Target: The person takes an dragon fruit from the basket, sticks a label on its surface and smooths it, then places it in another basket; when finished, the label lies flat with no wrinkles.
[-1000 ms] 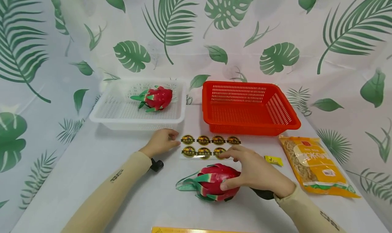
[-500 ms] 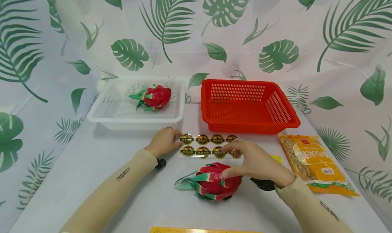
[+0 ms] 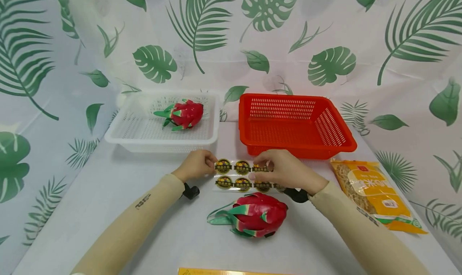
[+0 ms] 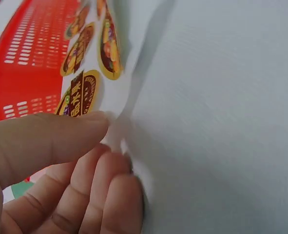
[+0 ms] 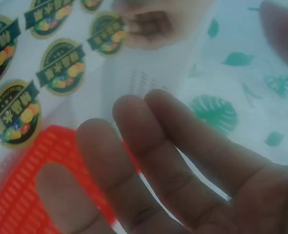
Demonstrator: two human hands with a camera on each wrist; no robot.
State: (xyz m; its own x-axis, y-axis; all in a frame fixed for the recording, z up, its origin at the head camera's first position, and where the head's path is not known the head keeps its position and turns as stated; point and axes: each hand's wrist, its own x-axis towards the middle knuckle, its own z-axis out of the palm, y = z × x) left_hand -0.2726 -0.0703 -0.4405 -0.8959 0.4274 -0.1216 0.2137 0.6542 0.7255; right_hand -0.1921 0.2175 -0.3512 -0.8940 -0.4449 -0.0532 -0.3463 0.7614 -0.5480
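A dragon fruit point(image 3: 258, 215) lies nearer than the right hand point(image 3: 290, 170), whose thumb and fingers stand apart over the sticker sheet point(image 3: 234, 174); the left hand point(image 3: 195, 163) pinches its end. Steadying seems the step; next calls for a fingertip pinch.

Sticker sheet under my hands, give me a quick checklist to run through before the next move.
1. Left hand pinching the sticker sheet by its edge: ok.
2. Sheet flat on the table: not ok; the left wrist view shows the held edge raised.
3. Right hand over the sheet, fingers apart: ok.
4. Right fingertips touching the sheet: cannot tell.
5. All stickers in sight: not ok; the right hand covers some in the head view.
6. Near dragon fruit untouched by either hand: ok.
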